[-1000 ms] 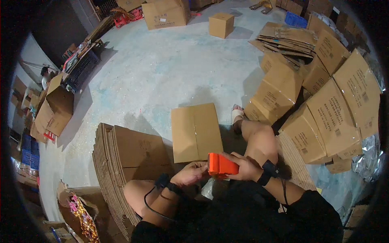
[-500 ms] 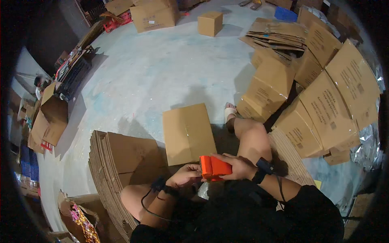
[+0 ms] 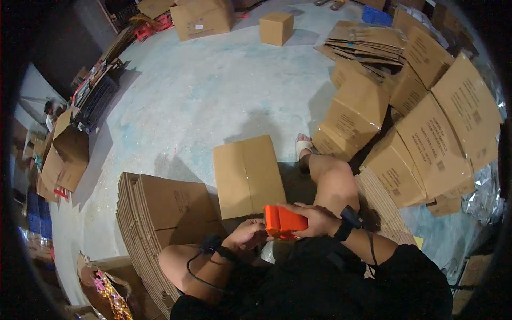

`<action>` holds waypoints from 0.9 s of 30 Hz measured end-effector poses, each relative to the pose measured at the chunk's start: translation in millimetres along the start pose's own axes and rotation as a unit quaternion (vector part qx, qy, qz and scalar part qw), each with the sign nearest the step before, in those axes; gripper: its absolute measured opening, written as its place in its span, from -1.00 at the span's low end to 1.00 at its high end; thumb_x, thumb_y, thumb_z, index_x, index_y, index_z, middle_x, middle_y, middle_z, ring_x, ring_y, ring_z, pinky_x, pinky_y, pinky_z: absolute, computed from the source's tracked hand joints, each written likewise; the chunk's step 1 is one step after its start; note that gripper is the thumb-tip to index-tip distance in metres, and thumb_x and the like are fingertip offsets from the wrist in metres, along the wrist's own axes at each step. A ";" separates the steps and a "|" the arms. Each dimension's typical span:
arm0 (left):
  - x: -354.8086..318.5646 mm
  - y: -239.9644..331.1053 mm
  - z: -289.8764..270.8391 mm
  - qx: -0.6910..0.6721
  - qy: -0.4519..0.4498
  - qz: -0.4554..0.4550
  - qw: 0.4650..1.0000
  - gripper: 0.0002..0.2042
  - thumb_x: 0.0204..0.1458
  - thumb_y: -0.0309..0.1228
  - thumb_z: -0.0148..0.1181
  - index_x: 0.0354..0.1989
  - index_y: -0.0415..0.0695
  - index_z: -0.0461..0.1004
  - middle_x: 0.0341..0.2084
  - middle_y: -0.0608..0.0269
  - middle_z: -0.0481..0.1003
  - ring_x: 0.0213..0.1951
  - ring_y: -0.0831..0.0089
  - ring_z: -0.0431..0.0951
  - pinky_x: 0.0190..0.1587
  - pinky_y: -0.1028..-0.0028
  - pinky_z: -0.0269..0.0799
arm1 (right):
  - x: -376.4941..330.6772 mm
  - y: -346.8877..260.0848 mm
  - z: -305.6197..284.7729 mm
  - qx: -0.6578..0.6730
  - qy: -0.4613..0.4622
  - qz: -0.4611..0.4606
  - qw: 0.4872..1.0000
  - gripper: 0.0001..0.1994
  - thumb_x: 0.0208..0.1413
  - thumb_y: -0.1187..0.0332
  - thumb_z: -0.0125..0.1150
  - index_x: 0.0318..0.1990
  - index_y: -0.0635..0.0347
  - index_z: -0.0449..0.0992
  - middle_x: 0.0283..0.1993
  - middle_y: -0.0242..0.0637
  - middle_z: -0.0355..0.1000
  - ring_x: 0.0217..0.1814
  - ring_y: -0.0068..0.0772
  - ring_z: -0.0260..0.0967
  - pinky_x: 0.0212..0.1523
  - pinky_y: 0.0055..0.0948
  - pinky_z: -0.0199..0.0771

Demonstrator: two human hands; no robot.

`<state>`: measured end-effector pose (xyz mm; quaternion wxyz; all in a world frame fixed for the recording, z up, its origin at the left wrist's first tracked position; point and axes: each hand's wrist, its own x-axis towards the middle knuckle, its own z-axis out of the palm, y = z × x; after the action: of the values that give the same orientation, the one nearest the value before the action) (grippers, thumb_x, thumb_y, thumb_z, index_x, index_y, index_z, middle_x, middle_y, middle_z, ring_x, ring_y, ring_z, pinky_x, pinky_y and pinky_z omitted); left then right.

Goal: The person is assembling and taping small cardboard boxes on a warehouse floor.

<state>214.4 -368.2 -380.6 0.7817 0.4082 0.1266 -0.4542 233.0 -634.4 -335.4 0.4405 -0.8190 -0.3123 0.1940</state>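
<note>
An orange, blocky plastic-looking object (image 3: 285, 221) is in my right hand (image 3: 317, 221), whose fingers wrap over its right end; I cannot make out its exact kind. My left hand (image 3: 246, 233) is at its left end, fingers pinched together, and whatever they hold is too small or hidden to name. Below the object, a pale shiny thing (image 3: 268, 252) shows partly between the hands and my black clothing. Just beyond my hands stands a closed brown cardboard box (image 3: 249, 173), with a seam along its top.
Flattened cartons (image 3: 173, 200) are stacked by my left leg. Larger printed cartons (image 3: 429, 141) crowd the right, before a pile of flat cardboard (image 3: 365, 42). A small box (image 3: 276, 29) stands far off on the floor. An open carton (image 3: 104, 288) holds shiny coloured items at lower left.
My left hand has shifted very slightly to the right, its fingers still pinched by the orange object. The right hand keeps its hold; the view has tilted a little.
</note>
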 end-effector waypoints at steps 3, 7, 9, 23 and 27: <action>6.9 -10.9 -13.0 0.011 -0.018 0.002 1.000 -0.70 0.16 -0.35 0.10 0.00 -0.25 0.46 -0.11 0.17 0.54 -0.16 0.40 0.57 -0.07 0.43 0.51 | 1.3 -1.5 -5.0 0.022 -0.038 0.031 0.999 -0.11 -0.10 0.20 0.39 0.42 -0.24 0.02 0.26 -0.03 0.27 0.26 0.02 0.26 0.22 -0.19 0.33; 5.2 -20.9 -8.9 -0.048 0.023 0.014 0.998 -0.68 0.17 -0.27 0.12 -0.01 -0.25 0.46 -0.11 0.20 0.54 -0.15 0.41 0.57 -0.06 0.45 0.49 | 4.6 -4.5 -0.3 0.055 -0.062 0.016 0.996 -0.12 -0.12 0.25 0.40 0.41 -0.19 0.07 0.17 -0.05 0.30 0.18 -0.01 0.32 0.15 -0.23 0.38; -1.9 -7.9 8.6 -0.026 0.034 0.008 0.999 -0.66 0.17 -0.26 0.13 -0.01 -0.25 0.46 -0.11 0.20 0.54 -0.16 0.41 0.57 -0.07 0.45 0.48 | 1.8 -9.2 -0.8 0.039 -0.068 0.035 0.996 -0.12 -0.13 0.28 0.40 0.41 -0.17 0.08 0.13 -0.05 0.31 0.14 -0.02 0.34 0.13 -0.25 0.40; -2.6 7.8 -20.5 0.233 0.095 0.141 0.958 -0.88 0.09 -0.50 0.19 -0.21 -0.18 0.54 -0.37 0.28 0.57 -0.33 0.55 0.52 -0.27 0.56 0.43 | 18.2 -13.7 -2.0 -0.093 -0.040 -0.055 0.993 -0.19 -0.17 0.36 0.40 0.34 -0.26 0.21 0.13 -0.01 0.31 0.20 0.09 0.28 0.17 -0.20 0.34; -17.3 3.9 -29.1 0.053 0.172 0.181 0.967 -0.91 0.04 -0.57 0.19 -0.28 -0.26 0.53 -0.37 0.19 0.57 -0.32 0.48 0.55 -0.24 0.50 0.50 | 31.7 -37.4 -20.7 -0.132 -0.050 -0.086 0.986 -0.33 -0.13 0.37 0.32 0.24 -0.21 0.31 -0.04 -0.03 0.38 0.00 0.12 0.35 0.01 -0.15 0.39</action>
<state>212.9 -334.8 -387.1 0.7947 0.5370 0.1587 -0.2344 255.6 -609.6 -294.2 0.3277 -0.8293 -0.4260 0.1530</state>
